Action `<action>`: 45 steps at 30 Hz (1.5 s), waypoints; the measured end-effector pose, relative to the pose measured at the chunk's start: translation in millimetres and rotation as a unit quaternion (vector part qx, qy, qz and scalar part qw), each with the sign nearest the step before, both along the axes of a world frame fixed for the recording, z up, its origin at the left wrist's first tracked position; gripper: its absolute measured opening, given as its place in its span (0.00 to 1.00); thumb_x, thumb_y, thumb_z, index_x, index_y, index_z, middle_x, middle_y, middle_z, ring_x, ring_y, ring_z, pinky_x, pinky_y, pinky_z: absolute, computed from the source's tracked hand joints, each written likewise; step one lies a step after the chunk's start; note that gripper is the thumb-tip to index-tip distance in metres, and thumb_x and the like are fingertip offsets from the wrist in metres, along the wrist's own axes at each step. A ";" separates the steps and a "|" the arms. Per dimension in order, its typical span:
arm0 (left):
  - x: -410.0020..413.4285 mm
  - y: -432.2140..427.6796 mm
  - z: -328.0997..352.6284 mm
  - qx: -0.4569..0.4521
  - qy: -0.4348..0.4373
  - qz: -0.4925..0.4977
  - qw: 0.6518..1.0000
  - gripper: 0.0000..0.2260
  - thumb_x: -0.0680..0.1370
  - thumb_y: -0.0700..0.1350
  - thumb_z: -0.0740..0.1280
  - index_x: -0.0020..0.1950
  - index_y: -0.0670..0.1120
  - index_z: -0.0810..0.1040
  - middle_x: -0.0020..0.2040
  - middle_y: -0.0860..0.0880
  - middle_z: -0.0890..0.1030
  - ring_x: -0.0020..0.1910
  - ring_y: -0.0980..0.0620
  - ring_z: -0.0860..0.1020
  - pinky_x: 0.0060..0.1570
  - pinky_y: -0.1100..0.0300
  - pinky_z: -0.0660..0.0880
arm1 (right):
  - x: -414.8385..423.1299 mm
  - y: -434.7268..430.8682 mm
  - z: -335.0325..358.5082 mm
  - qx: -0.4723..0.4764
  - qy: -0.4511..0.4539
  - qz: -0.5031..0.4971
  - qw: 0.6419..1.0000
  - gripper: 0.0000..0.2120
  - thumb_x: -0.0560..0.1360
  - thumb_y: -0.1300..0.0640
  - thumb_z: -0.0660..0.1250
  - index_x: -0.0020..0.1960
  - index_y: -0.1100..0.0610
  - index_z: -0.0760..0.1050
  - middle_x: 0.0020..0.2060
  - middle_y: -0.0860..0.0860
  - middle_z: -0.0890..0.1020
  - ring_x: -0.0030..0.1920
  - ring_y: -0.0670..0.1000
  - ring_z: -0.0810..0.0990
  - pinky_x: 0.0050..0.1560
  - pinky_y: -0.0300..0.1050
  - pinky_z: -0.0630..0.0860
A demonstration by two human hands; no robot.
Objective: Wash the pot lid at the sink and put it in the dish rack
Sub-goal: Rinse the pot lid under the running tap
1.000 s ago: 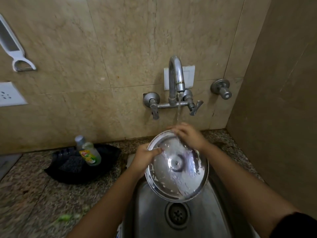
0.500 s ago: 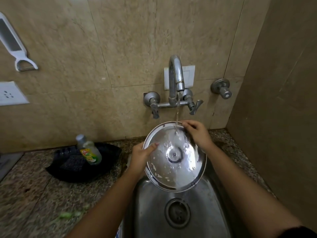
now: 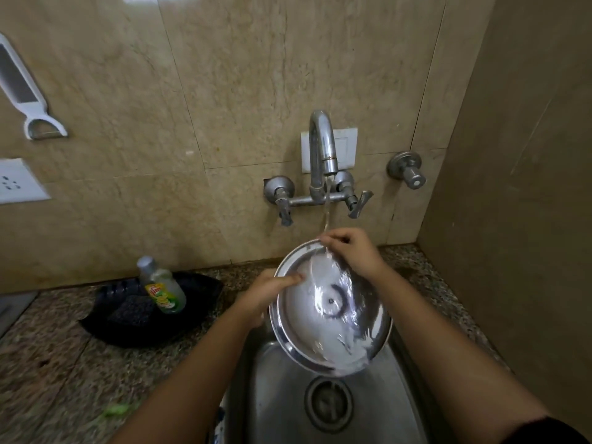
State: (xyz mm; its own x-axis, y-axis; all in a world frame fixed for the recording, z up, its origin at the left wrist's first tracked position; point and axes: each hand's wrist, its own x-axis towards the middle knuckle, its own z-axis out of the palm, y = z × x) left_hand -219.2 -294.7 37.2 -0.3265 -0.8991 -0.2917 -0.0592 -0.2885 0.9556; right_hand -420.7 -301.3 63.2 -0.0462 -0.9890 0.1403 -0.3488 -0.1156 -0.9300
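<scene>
A round steel pot lid (image 3: 326, 318) is held tilted over the steel sink (image 3: 275, 395), its inner face toward me, wet, with soap foam along the lower rim. My left hand (image 3: 262, 296) grips its left edge, thumb lying across the rim. My right hand (image 3: 352, 251) holds the top edge, fingers curled over it. Water runs from the wall tap (image 3: 322, 155) onto the top of the lid beside my right hand. No dish rack is in view.
A black tray (image 3: 128, 315) on the granite counter at left holds a green dish-soap bottle (image 3: 161, 288) and a dark scrubber. A drain (image 3: 328, 403) lies below the lid. A wall closes the right side. A white peeler (image 3: 25, 94) hangs at upper left.
The lid has been turned and shifted under the stream. My right hand slid along the top rim, and most of the foam has washed off the lid's face.
</scene>
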 end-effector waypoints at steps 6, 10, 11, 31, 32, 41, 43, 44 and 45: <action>-9.5 2.3 5.9 -0.026 0.040 0.025 0.999 0.10 0.72 0.40 0.72 0.51 0.38 0.82 0.49 0.37 0.84 0.47 0.38 0.82 0.51 0.47 0.78 | 8.3 -3.0 7.6 0.019 0.036 0.012 0.999 0.02 0.70 0.54 0.74 0.43 0.52 0.83 0.39 0.50 0.85 0.41 0.47 0.82 0.47 0.47 0.77; -4.4 1.3 4.4 -0.002 0.005 0.017 1.000 0.08 0.72 0.40 0.72 0.51 0.40 0.82 0.50 0.38 0.84 0.47 0.39 0.83 0.51 0.47 0.79 | -4.5 1.0 -1.6 0.028 0.042 -0.042 0.998 0.05 0.74 0.50 0.70 0.43 0.49 0.82 0.36 0.46 0.83 0.38 0.48 0.80 0.46 0.50 0.76; -5.0 -1.0 6.2 -0.011 -0.006 -0.006 1.000 0.09 0.72 0.39 0.72 0.51 0.41 0.82 0.49 0.38 0.85 0.48 0.39 0.83 0.52 0.47 0.79 | 5.1 1.5 -0.9 0.025 0.071 -0.011 0.997 0.05 0.74 0.50 0.69 0.44 0.50 0.82 0.37 0.47 0.84 0.39 0.49 0.81 0.46 0.50 0.77; 0.5 2.7 -8.8 -0.053 -0.007 0.092 0.994 0.17 0.74 0.58 0.68 0.43 0.44 0.85 0.45 0.41 0.86 0.45 0.40 0.83 0.52 0.43 0.78 | 4.5 10.5 -14.8 -0.015 0.143 -0.125 0.982 0.12 0.75 0.42 0.65 0.40 0.49 0.80 0.34 0.47 0.83 0.36 0.48 0.79 0.38 0.47 0.74; 2.0 2.8 -15.1 -0.037 0.000 0.125 0.991 0.19 0.74 0.60 0.67 0.41 0.45 0.85 0.45 0.41 0.86 0.45 0.41 0.83 0.52 0.42 0.78 | 1.1 19.7 -26.1 -0.015 0.171 -0.190 0.967 0.13 0.78 0.45 0.62 0.43 0.51 0.80 0.38 0.50 0.83 0.38 0.51 0.80 0.37 0.47 0.73; -30.1 17.8 -21.7 0.009 0.020 0.163 0.986 0.20 0.79 0.57 0.59 0.47 0.44 0.84 0.43 0.42 0.86 0.43 0.44 0.85 0.47 0.52 0.80 | 46.6 20.1 -49.8 -0.064 0.421 -0.153 0.892 0.31 0.78 0.45 0.43 0.77 0.58 0.55 0.76 0.57 0.59 0.76 0.56 0.55 0.75 0.58 0.51; -35.3 16.4 -13.5 0.009 0.033 0.184 0.982 0.19 0.80 0.56 0.59 0.45 0.45 0.84 0.43 0.42 0.86 0.42 0.48 0.85 0.45 0.56 0.79 | 66.8 26.8 -51.8 -0.098 0.436 -0.020 0.894 0.30 0.79 0.47 0.42 0.78 0.56 0.48 0.78 0.53 0.52 0.78 0.51 0.46 0.77 0.55 0.47; -32.2 12.4 -12.4 0.007 0.044 0.204 0.978 0.19 0.80 0.56 0.59 0.45 0.45 0.83 0.41 0.44 0.86 0.40 0.49 0.84 0.42 0.58 0.78 | 70.4 38.3 -53.6 -0.114 0.441 0.034 0.890 0.29 0.79 0.48 0.44 0.78 0.56 0.48 0.78 0.52 0.51 0.78 0.49 0.45 0.77 0.53 0.47; -27.4 8.6 -11.5 0.007 0.041 0.220 0.975 0.19 0.80 0.56 0.60 0.44 0.45 0.83 0.39 0.45 0.85 0.38 0.50 0.83 0.39 0.60 0.77 | 67.3 50.6 -58.0 -0.122 0.447 0.075 0.883 0.28 0.80 0.48 0.45 0.78 0.55 0.48 0.78 0.51 0.50 0.77 0.48 0.45 0.77 0.51 0.46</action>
State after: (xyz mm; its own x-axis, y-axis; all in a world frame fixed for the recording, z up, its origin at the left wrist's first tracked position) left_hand -246.6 -286.1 25.8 0.0680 -0.9533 -0.2942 0.1498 -0.2818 0.9477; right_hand -353.4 -250.6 5.2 0.3207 -0.9096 0.2641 -0.8945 -0.3825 -0.2315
